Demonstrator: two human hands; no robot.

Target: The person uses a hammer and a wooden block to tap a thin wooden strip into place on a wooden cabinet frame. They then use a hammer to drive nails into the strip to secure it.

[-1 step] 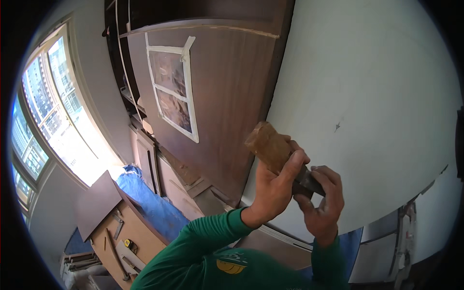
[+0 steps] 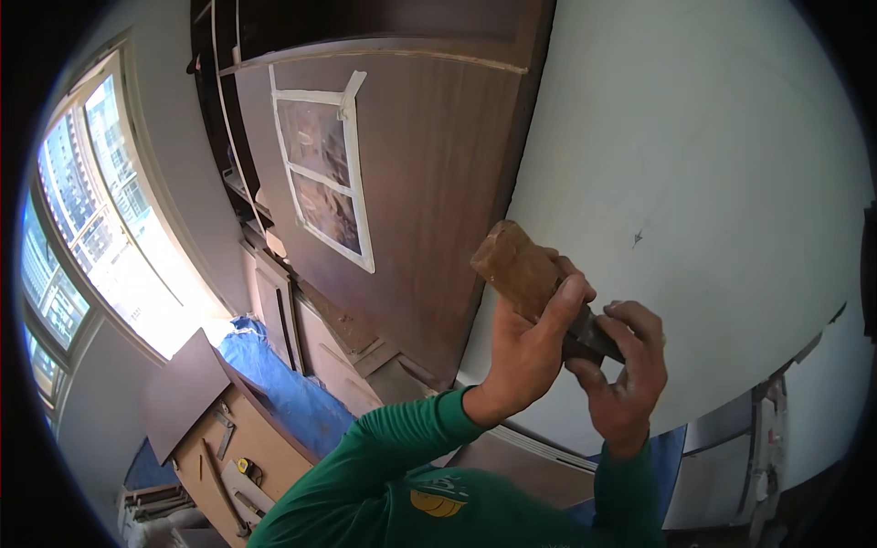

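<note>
- Head view, looking straight down: gripping a tan block (image 2: 512,263) around its middle with the left hand (image 2: 528,356), thumb laid across the near side, most of the other fingers hidden behind.
- Pinching a dark piece (image 2: 596,342) at the block's lower end between thumb and fingers of the right hand (image 2: 628,382).
- Can't tell if tan and dark parts make one tool or two; covered by fingers right around the join.
- Held up tilted, tan end pointing up and left, lined up with the edge of a brown panel (image 2: 420,201) and a white surface (image 2: 713,155). Hard to judge how near to either.
- Wearing green sleeves (image 2: 416,429), right one cut off at the bottom.
- Up on the panel: pictures (image 2: 318,173) stuck on with pale tape, too murky to read.
- Lower left: a board (image 2: 272,433) with a yellow-and-black tape measure (image 2: 246,468), a metal square (image 2: 225,437) and a long-handled tool (image 2: 219,489), maybe a hammer, head hard to make out.
- Behind that: a blue sheet (image 2: 288,384), partly blocked by the board.
- Far left: a window (image 2: 102,219), badly washed out, clipped by the black fisheye rim.
</note>
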